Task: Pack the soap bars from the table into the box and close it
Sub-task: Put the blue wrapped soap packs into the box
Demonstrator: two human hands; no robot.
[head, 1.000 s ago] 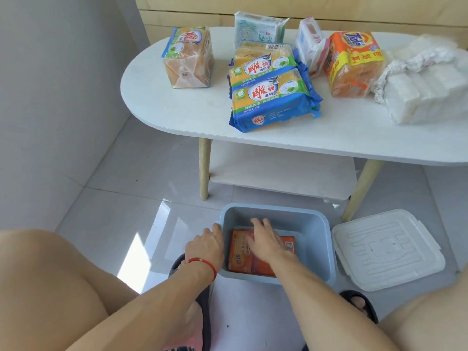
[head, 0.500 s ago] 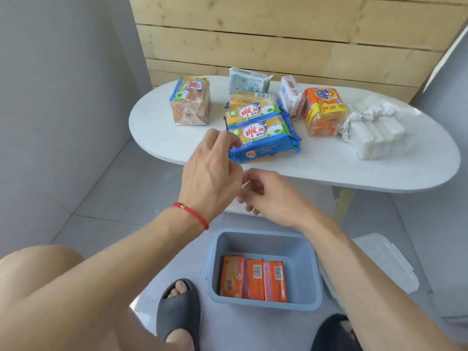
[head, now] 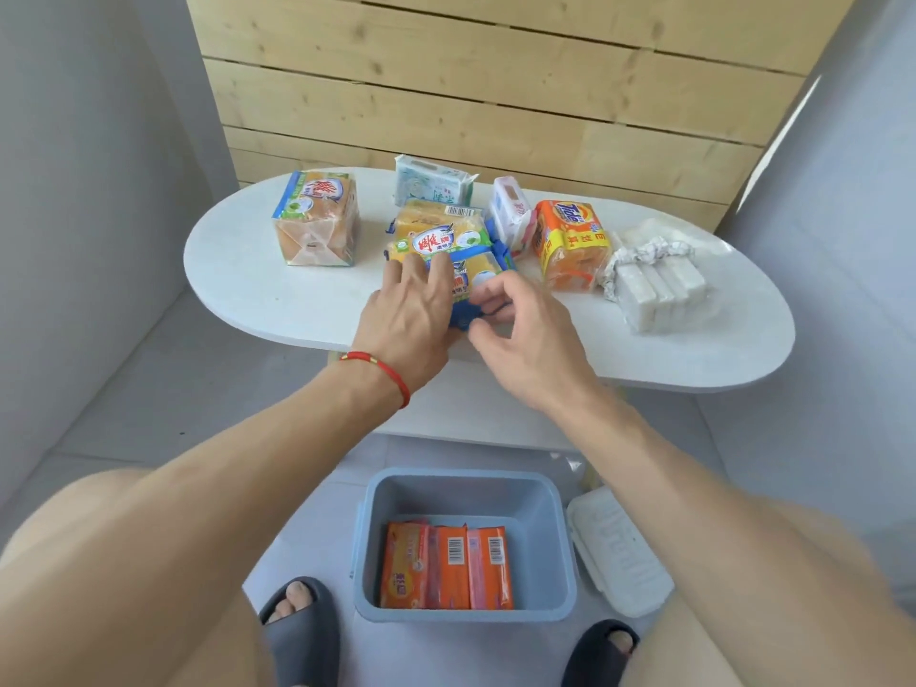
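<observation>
Blue pack (head: 471,285): your left hand (head: 406,314) flat on top, right hand (head: 520,334) open at its near end; close both grips before lifting to box (head: 545,503).

There is one wide-angle view, worn on the seated person's head. It looks forward and down, close over the white oval table (head: 257,290), with the blue-grey plastic box (head: 555,542) on the floor directly beneath.

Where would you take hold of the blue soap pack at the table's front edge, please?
Probably across its short width, one hand on each long side. The blue soap pack lies flat and wide, another pack behind it, so come from the front; the left hand and right hand already flank it.
</observation>
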